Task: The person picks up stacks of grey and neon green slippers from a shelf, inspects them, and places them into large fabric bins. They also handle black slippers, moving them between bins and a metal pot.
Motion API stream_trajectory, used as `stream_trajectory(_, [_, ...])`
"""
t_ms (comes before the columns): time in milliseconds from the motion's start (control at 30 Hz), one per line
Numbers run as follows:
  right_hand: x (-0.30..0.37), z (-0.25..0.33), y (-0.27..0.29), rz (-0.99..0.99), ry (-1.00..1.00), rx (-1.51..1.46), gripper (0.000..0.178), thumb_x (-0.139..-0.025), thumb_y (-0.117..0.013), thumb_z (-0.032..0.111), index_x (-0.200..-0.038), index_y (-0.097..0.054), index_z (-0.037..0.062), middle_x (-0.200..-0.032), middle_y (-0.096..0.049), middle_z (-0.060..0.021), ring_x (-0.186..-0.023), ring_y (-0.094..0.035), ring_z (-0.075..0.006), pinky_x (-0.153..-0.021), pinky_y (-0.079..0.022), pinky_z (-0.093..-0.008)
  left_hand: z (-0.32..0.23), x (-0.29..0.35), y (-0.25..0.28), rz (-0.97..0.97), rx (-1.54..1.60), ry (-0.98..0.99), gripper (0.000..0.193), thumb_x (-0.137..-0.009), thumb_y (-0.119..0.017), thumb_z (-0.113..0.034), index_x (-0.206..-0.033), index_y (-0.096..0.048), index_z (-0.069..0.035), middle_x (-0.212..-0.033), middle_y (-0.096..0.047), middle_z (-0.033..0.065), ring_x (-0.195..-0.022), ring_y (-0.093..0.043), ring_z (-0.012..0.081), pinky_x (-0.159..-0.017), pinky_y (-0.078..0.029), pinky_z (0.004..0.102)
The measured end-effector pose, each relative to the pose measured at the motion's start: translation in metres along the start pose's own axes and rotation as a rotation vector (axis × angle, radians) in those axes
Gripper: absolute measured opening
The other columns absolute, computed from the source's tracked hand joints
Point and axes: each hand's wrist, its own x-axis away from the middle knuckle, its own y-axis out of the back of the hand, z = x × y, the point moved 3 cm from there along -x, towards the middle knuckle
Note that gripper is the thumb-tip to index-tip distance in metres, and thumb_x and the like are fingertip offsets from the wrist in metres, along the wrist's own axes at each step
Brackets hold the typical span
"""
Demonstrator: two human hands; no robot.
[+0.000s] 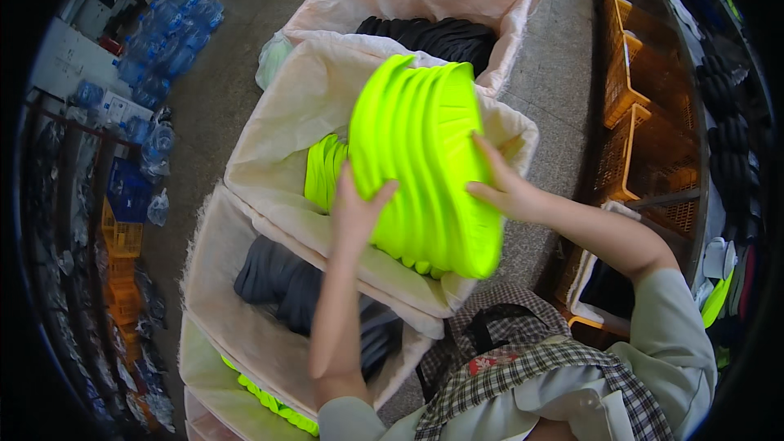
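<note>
Between my two hands is a thick stack of nested, curved neon yellow-green pieces, which look like moulded fabric; their exact kind cannot be made out. My left hand presses on the near-left side of the stack, thumb stretched toward the right. On the opposite side my right hand grips the stack's edge, its fingers against the outermost piece. The stack is tilted above a cloth-lined bin. More neon pieces lie inside that bin, partly hidden by the held stack.
A nearer lined bin holds dark grey pieces; a farther one holds black pieces. Orange crates line the right side under a shelf. Blue plastic bottles stand on the floor at the left.
</note>
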Motion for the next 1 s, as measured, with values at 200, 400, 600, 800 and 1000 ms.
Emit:
stream_trajectory(200, [-0.153, -0.028, -0.141, 0.185, -0.194, 0.036, 0.087, -0.09, -0.055, 0.034, -0.145, 0.004, 0.0034, -0.123, -0.049, -0.0322, -0.114, -0.05, -0.0399, -0.097, -0.041, -0.0445, 0.112, -0.119, 0.086, 0.244, -0.328, -0.041, 0.07, -0.073, -0.076, -0.029, -0.128, -0.042, -0.003, -0.118, -0.054, 0.0212, -0.111, -0.052, 0.0375, -0.09, -0.044, 0.041])
stream_trajectory(400, [-0.18, -0.091, -0.253, 0.51, -0.156, 0.811, 0.057, -0.086, -0.058, 0.031, -0.138, -0.041, 0.0138, -0.148, -0.023, -0.0163, -0.14, -0.014, -0.0286, -0.105, -0.027, -0.0559, 0.254, -0.13, 0.021, 0.609, -0.586, 0.161, 0.087, -0.068, -0.079, -0.035, -0.133, -0.035, 0.001, -0.13, -0.047, 0.023, -0.122, -0.045, 0.0353, -0.101, -0.038, 0.0394])
stream_trajectory(600, [-0.142, -0.13, -0.241, 0.751, -0.028, 0.776, 0.037, -0.083, -0.059, 0.024, -0.119, -0.061, 0.017, -0.152, -0.018, -0.0057, -0.142, -0.008, -0.0265, -0.105, -0.029, -0.0539, 0.329, -0.1, -0.019, 0.687, -0.45, 0.45, 0.105, -0.061, -0.081, -0.047, -0.134, -0.028, 0.007, -0.131, -0.044, 0.0294, -0.122, -0.045, 0.0376, -0.101, -0.039, 0.0392])
stream_trajectory(800, [-0.103, -0.089, -0.216, 0.5, 0.152, 0.398, 0.023, -0.077, -0.057, 0.021, -0.096, -0.061, 0.0076, -0.099, -0.06, -0.0144, -0.088, -0.06, -0.0333, -0.074, -0.05, -0.0431, 0.384, -0.088, -0.042, 0.69, -0.559, 0.339, 0.116, -0.064, -0.077, -0.052, -0.139, -0.016, 0.012, -0.145, -0.02, 0.031, -0.136, -0.022, 0.0377, -0.112, -0.022, 0.0376])
stream_trajectory(1000, [0.005, -0.034, -0.123, 0.071, 0.462, 0.094, 0.016, -0.08, -0.055, 0.018, -0.088, -0.057, 0.004, -0.083, -0.058, -0.0132, -0.08, -0.058, -0.0333, -0.069, -0.046, -0.0438, 0.273, -0.094, -0.088, 0.764, -0.182, 0.003, 0.099, -0.068, -0.077, -0.035, -0.139, -0.022, 0.007, -0.145, -0.024, 0.0257, -0.134, -0.027, 0.0344, -0.111, -0.024, 0.0414])
